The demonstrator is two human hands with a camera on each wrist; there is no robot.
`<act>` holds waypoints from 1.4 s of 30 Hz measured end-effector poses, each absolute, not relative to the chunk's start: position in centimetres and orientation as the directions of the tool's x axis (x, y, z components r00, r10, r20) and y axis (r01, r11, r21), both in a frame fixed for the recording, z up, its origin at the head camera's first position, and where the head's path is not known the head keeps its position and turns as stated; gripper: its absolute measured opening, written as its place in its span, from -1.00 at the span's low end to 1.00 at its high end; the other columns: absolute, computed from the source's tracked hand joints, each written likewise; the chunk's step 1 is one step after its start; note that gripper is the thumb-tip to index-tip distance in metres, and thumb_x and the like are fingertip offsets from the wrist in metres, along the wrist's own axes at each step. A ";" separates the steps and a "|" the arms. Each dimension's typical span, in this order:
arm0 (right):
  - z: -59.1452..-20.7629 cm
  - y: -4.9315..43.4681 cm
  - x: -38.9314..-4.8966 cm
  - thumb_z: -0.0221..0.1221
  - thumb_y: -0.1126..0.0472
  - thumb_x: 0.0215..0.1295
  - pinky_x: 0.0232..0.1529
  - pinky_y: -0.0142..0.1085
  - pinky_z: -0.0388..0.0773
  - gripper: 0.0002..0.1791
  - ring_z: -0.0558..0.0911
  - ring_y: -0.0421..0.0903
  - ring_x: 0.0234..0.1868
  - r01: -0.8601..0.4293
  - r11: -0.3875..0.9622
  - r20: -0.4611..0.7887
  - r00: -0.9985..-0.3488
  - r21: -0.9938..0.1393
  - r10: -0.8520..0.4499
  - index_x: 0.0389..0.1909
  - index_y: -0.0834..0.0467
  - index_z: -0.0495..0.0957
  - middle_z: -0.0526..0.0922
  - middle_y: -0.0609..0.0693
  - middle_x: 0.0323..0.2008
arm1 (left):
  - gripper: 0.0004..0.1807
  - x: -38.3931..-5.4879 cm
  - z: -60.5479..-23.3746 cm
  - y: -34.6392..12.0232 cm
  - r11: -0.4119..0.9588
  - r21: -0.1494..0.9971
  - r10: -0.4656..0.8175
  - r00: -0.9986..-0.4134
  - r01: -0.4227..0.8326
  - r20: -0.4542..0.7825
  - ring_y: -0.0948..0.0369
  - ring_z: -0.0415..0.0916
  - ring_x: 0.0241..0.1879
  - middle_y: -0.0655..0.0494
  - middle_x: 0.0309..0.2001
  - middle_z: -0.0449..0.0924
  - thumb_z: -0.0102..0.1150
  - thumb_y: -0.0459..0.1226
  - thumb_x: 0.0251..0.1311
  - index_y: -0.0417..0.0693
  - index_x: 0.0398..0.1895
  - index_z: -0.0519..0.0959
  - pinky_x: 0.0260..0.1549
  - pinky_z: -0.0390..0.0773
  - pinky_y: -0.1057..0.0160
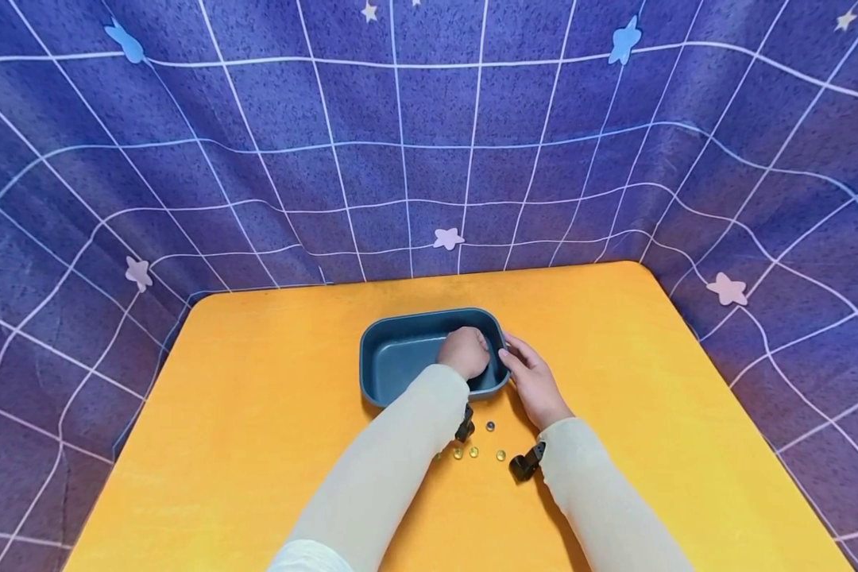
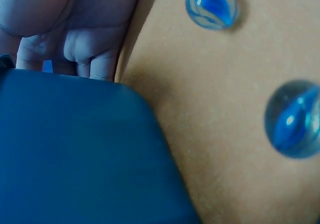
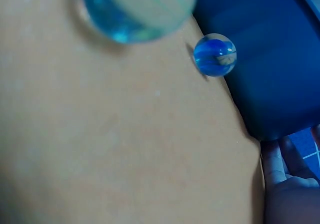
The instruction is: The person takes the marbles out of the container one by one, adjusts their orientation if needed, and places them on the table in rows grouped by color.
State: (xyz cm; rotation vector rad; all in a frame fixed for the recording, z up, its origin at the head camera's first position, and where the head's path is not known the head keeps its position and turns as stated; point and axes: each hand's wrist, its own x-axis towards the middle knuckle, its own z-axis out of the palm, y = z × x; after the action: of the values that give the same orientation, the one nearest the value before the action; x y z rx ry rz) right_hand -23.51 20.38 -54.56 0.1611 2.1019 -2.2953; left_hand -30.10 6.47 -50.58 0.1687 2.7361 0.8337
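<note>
A dark blue rectangular tub (image 1: pixel 400 322) with rounded corners stands on the yellow table. My left hand (image 1: pixel 465 352) reaches down into its right part, back of the hand up. The fingertips are hidden, so what they hold does not show. My right hand (image 1: pixel 536 385) grips the tub's right end, thumb at the rim and fingers along the outside. In front of the tub lie several glass marbles, among them a dark one (image 1: pixel 490 427) and a yellowish one (image 1: pixel 500 455). Close up, blue swirls show in a marble (image 2: pixel 212 6) in the left wrist view and another marble (image 3: pixel 215 54) in the right wrist view.
The yellow table (image 1: pixel 257 477) reaches a blue curtain (image 1: pixel 429 175) with pale grid lines and stars, which closes off the back and both sides. Black wrist cameras hang under the sleeves, close to the marbles. The left sleeve (image 1: pixel 379 461) crosses the near side of the tub.
</note>
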 end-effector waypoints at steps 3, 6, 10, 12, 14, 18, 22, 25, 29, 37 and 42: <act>-54.5 20.4 -23.5 0.17 0.03 0.55 0.45 -0.05 0.25 -0.46 0.37 -0.02 0.44 0.096 -0.071 -0.099 -0.994 -0.993 0.045 0.47 0.01 0.42 0.41 0.03 0.43 | -0.89 -29.9 -50.3 6.5 0.820 0.572 0.191 -0.956 0.030 -0.224 0.18 0.52 -0.33 0.22 -0.37 0.58 0.29 -0.23 0.36 0.09 -0.37 0.61 -0.21 0.54 0.19; -54.5 20.4 -23.5 0.16 0.02 0.56 0.46 -0.05 0.23 -0.46 0.36 -0.02 0.45 0.101 -0.065 -0.104 -0.994 -0.993 0.041 0.48 0.00 0.41 0.40 0.04 0.44 | -0.94 -29.7 -50.0 6.6 0.803 0.596 0.193 -0.955 0.021 -0.227 0.18 0.53 -0.31 0.22 -0.33 0.59 0.30 -0.23 0.36 0.07 -0.31 0.63 -0.20 0.54 0.18; -54.4 20.5 -23.4 0.15 0.03 0.56 0.47 -0.05 0.21 -0.45 0.35 0.00 0.45 0.103 -0.068 -0.106 -0.994 -0.992 0.039 0.50 0.02 0.39 0.39 0.07 0.45 | -0.95 -29.5 -49.5 6.4 0.792 0.610 0.196 -0.958 0.027 -0.211 0.19 0.53 -0.25 0.24 -0.26 0.62 0.30 -0.21 0.36 0.05 -0.21 0.66 -0.14 0.56 0.17; -54.4 20.5 -23.5 0.15 0.04 0.56 0.47 -0.06 0.22 -0.45 0.35 0.01 0.45 0.103 -0.071 -0.105 -0.994 -0.992 0.038 0.50 0.03 0.39 0.39 0.08 0.45 | -0.95 -29.3 -49.3 6.3 0.787 0.616 0.200 -0.960 0.036 -0.199 0.21 0.54 -0.23 0.26 -0.22 0.63 0.29 -0.20 0.36 0.07 -0.19 0.68 -0.10 0.57 0.17; -54.4 20.5 -23.5 0.16 0.03 0.56 0.46 -0.06 0.23 -0.45 0.36 0.00 0.44 0.104 -0.072 -0.107 -0.993 -0.992 0.040 0.49 0.02 0.40 0.40 0.07 0.44 | -0.96 -29.1 -48.9 6.0 0.775 0.631 0.202 -0.962 0.041 -0.186 0.22 0.56 -0.20 0.26 -0.20 0.65 0.30 -0.20 0.36 0.10 -0.19 0.68 -0.08 0.58 0.16; -54.4 20.4 -23.5 0.16 0.02 0.55 0.45 -0.05 0.25 -0.46 0.37 -0.02 0.43 0.103 -0.066 -0.106 -0.994 -0.992 0.041 0.48 0.01 0.41 0.41 0.04 0.42 | -0.96 -28.5 -48.2 5.3 0.733 0.679 0.202 -0.966 0.042 -0.159 0.21 0.59 -0.17 0.25 -0.18 0.67 0.34 -0.18 0.34 0.13 -0.20 0.70 -0.06 0.60 0.13; -54.4 20.4 -23.4 0.15 0.00 0.56 0.45 -0.04 0.26 -0.46 0.37 -0.03 0.44 0.111 -0.044 -0.113 -0.992 -0.993 0.050 0.48 -0.03 0.41 0.41 0.01 0.43 | -0.95 -27.9 -47.7 4.4 0.680 0.732 0.199 -0.969 0.027 -0.149 0.20 0.58 -0.19 0.23 -0.21 0.66 0.36 -0.19 0.33 0.12 -0.19 0.70 -0.08 0.60 0.12; -54.4 20.4 -23.4 0.15 -0.01 0.56 0.45 -0.03 0.26 -0.47 0.37 -0.03 0.44 0.120 -0.031 -0.122 -0.991 -0.992 0.056 0.47 -0.05 0.42 0.42 -0.01 0.42 | -0.94 -27.4 -47.3 3.6 0.648 0.761 0.200 -0.971 0.033 -0.127 0.20 0.57 -0.23 0.23 -0.25 0.64 0.36 -0.19 0.33 0.10 -0.19 0.70 -0.12 0.59 0.13; -54.4 20.4 -23.4 0.13 0.00 0.57 0.46 -0.02 0.24 -0.47 0.36 -0.01 0.45 0.120 -0.028 -0.122 -0.991 -0.992 0.053 0.48 -0.03 0.41 0.41 0.00 0.43 | -0.89 -26.6 -46.8 2.5 0.602 0.796 0.209 -0.974 0.060 -0.085 0.19 0.56 -0.25 0.22 -0.26 0.63 0.36 -0.18 0.32 0.05 -0.16 0.70 -0.15 0.58 0.11; -54.5 20.4 -23.4 0.13 -0.02 0.57 0.46 -0.02 0.24 -0.48 0.35 -0.03 0.45 0.139 0.002 -0.139 -0.989 -0.990 0.059 0.48 -0.08 0.41 0.41 -0.02 0.43 | -0.87 -23.8 -46.4 0.6 0.517 0.848 0.247 -0.969 0.113 -0.021 0.21 0.56 -0.27 0.23 -0.28 0.62 0.35 -0.19 0.33 0.03 -0.11 0.70 -0.20 0.59 0.15; -54.5 20.4 -23.4 0.14 -0.03 0.56 0.46 -0.03 0.23 -0.48 0.35 -0.04 0.46 0.144 0.010 -0.143 -0.988 -0.989 0.065 0.47 -0.10 0.42 0.41 -0.04 0.43 | -0.92 -21.4 -46.1 -0.3 0.486 0.859 0.281 -0.960 0.160 0.020 0.22 0.55 -0.32 0.27 -0.31 0.62 0.35 -0.19 0.34 0.12 -0.15 0.70 -0.26 0.59 0.17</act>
State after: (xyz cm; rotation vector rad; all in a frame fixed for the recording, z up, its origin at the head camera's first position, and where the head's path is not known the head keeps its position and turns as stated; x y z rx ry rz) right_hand -23.41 20.38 -54.53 0.2275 2.1911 -2.1595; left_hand -21.39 -0.33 -46.10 0.3875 2.6002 1.4835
